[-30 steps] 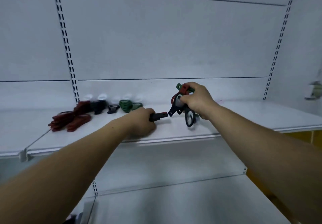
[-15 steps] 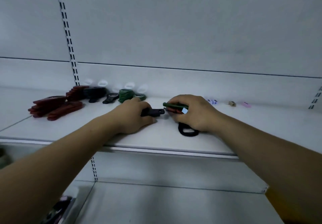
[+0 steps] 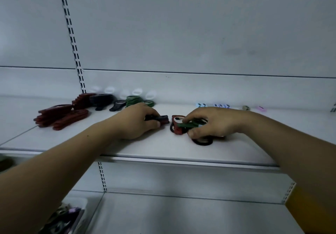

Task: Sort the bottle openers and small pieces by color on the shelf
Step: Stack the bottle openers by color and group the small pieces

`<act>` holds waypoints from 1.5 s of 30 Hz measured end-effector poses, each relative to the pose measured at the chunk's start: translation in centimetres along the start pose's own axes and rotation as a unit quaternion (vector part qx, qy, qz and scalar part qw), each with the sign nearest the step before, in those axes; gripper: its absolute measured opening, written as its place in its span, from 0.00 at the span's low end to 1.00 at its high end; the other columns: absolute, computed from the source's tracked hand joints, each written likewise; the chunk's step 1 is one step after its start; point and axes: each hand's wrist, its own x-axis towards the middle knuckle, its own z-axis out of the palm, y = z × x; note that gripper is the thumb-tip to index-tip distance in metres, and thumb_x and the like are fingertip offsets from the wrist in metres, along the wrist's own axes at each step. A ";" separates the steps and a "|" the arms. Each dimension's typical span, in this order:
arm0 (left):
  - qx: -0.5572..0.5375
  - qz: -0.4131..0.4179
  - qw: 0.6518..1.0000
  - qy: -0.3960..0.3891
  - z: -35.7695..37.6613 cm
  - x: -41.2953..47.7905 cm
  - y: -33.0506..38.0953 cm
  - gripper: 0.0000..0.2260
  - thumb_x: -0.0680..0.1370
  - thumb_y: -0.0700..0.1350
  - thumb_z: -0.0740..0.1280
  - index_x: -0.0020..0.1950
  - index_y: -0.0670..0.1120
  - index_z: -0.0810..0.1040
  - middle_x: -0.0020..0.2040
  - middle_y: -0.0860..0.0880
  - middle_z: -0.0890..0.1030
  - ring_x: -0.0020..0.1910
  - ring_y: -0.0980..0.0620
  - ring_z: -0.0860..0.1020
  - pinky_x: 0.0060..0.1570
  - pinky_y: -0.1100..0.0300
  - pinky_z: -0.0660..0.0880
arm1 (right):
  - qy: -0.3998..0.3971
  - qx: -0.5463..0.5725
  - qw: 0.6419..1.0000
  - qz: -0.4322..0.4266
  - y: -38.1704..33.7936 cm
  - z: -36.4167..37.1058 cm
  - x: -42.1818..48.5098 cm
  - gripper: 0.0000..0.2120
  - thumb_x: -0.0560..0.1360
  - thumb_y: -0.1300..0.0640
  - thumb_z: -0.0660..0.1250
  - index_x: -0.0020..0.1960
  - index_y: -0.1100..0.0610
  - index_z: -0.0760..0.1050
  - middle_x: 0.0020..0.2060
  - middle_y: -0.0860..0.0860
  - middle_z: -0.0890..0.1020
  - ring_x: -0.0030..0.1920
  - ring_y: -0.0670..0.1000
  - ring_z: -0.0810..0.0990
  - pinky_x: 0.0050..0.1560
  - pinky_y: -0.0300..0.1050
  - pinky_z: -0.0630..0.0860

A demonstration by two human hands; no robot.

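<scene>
On the white shelf [image 3: 127, 148], my left hand [image 3: 138, 122] grips a black bottle opener [image 3: 161, 118] whose end sticks out to the right. My right hand [image 3: 212, 122] rests on a mixed bunch of openers lying on the shelf, its fingers curled over a green opener [image 3: 187, 124] and a red opener [image 3: 177, 122]; a black ring [image 3: 203, 141] pokes out below the palm. At the back left lie sorted piles: red openers [image 3: 60, 114], black openers [image 3: 102, 100] and green openers [image 3: 133, 100].
Small light-blue pieces [image 3: 201, 105], lilac pieces [image 3: 221, 105], a beige piece [image 3: 245, 108] and a pink piece [image 3: 261, 109] line the shelf's back right. A bin of mixed items [image 3: 67, 217] sits on the lower shelf at bottom left. A slotted upright [image 3: 72, 39] runs up the back wall.
My right hand has lowered the mixed bunch of openers from the air onto the shelf and now rests on it. My left hand keeps its grip on the black opener.
</scene>
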 end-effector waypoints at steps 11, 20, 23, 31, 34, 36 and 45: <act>-0.168 0.001 0.986 0.021 -0.7 0.6 1.0 0.08 0.74 0.44 0.71 0.50 0.56 0.80 0.48 0.52 0.80 0.48 0.51 0.78 0.49 0.61 0.73 | 0.033 -0.003 0.998 0.047 -0.4 -1.6 2.3 0.14 0.74 0.49 0.69 0.59 0.47 0.77 0.54 0.43 0.78 0.56 0.47 0.76 0.53 0.39 0.72; -0.094 -0.030 0.990 0.099 0.2 1.2 -0.1 0.16 0.73 0.46 0.72 0.61 0.52 0.78 0.50 0.53 0.70 0.45 0.55 0.73 0.47 0.66 0.65 | 0.040 -0.018 0.999 -0.029 -2.9 1.0 5.2 0.11 0.71 0.38 0.68 0.49 0.43 0.77 0.40 0.43 0.77 0.43 0.47 0.76 0.39 0.41 0.69; -0.096 -0.049 0.988 0.111 0.1 1.2 -0.5 0.14 0.74 0.46 0.70 0.60 0.50 0.79 0.51 0.49 0.72 0.44 0.54 0.72 0.45 0.64 0.64 | 0.043 -0.016 0.998 -0.041 -2.8 0.8 5.1 0.06 0.72 0.41 0.69 0.41 0.43 0.78 0.39 0.44 0.80 0.42 0.47 0.78 0.40 0.41 0.71; -0.158 -0.040 0.980 0.113 -0.5 0.5 -0.4 0.06 0.76 0.47 0.68 0.52 0.56 0.78 0.38 0.59 0.74 0.34 0.62 0.72 0.32 0.73 0.65 | 0.115 0.035 0.993 0.019 -0.5 -0.6 3.1 0.11 0.76 0.45 0.67 0.51 0.51 0.79 0.43 0.45 0.79 0.41 0.43 0.75 0.38 0.38 0.69; -0.091 -0.007 0.995 0.039 -0.7 -0.1 0.0 0.08 0.77 0.48 0.68 0.55 0.54 0.78 0.40 0.59 0.75 0.37 0.60 0.73 0.35 0.74 0.66 | 0.114 0.010 0.992 0.051 0.4 -0.8 2.6 0.13 0.77 0.44 0.64 0.52 0.52 0.80 0.43 0.47 0.79 0.42 0.46 0.75 0.40 0.40 0.69; -0.032 0.025 0.999 0.016 -0.5 -0.3 0.3 0.08 0.77 0.50 0.66 0.55 0.53 0.79 0.44 0.57 0.76 0.43 0.55 0.74 0.40 0.67 0.67 | 0.132 0.016 0.989 0.070 0.8 -0.8 2.5 0.15 0.78 0.44 0.63 0.52 0.54 0.80 0.45 0.50 0.80 0.45 0.50 0.76 0.44 0.43 0.71; -0.172 -0.060 0.975 0.130 -0.9 -0.4 -0.9 0.06 0.76 0.45 0.69 0.49 0.56 0.77 0.39 0.58 0.76 0.37 0.59 0.73 0.35 0.75 0.64 | 0.081 -0.078 0.992 0.062 -0.2 -0.7 2.0 0.17 0.77 0.45 0.64 0.62 0.50 0.76 0.59 0.48 0.76 0.55 0.47 0.74 0.50 0.38 0.69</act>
